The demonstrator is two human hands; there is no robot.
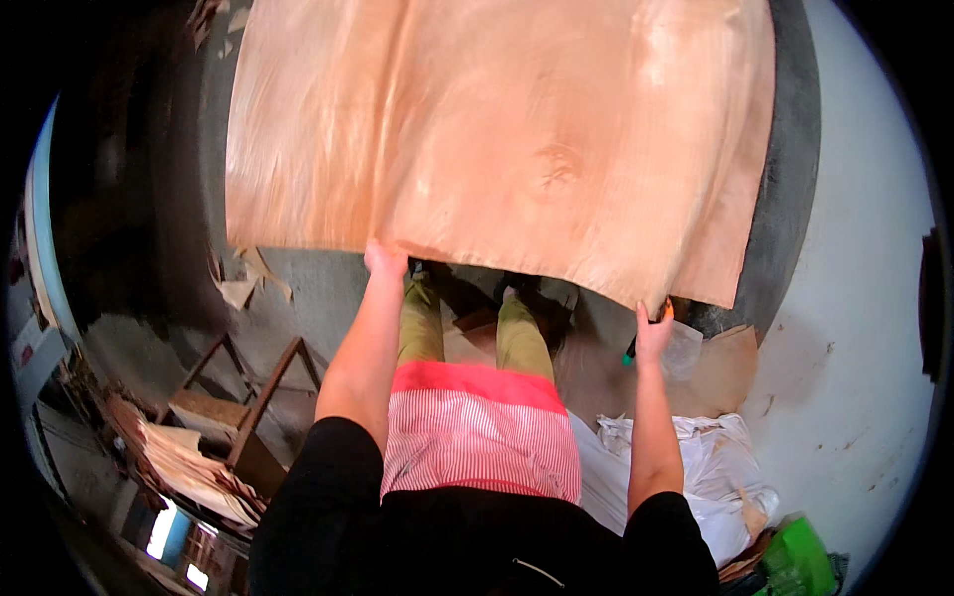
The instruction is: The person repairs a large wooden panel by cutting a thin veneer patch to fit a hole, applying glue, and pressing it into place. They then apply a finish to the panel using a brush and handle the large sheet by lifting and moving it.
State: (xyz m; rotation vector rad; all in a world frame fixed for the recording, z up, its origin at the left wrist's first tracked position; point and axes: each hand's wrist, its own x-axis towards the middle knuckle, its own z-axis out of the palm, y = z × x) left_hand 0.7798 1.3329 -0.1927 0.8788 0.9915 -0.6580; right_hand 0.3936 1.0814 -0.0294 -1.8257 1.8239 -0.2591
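A large, thin sheet of wood veneer (pixel 517 119), pale orange-brown with a knot mark and a long ripple on its left side, spreads out in front of me. My left hand (pixel 386 260) grips its near edge left of the middle. Toward the near right corner, my right hand (pixel 653 333) pinches the same edge. That hand also has a slim dark tool (pixel 630 351) with a green end in it; an orange part shows by the fingers. The tool's exact kind is unclear. Between my hands the edge sags slightly.
At the lower left stands a wooden frame (pixel 248 417) beside stacked veneer pieces (pixel 189 467). Veneer scraps (pixel 243 283) lie on the floor. White plastic sacks (pixel 720 467) and a bright green object (pixel 800 556) are at the lower right. A pale wall (pixel 865 248) runs along the right.
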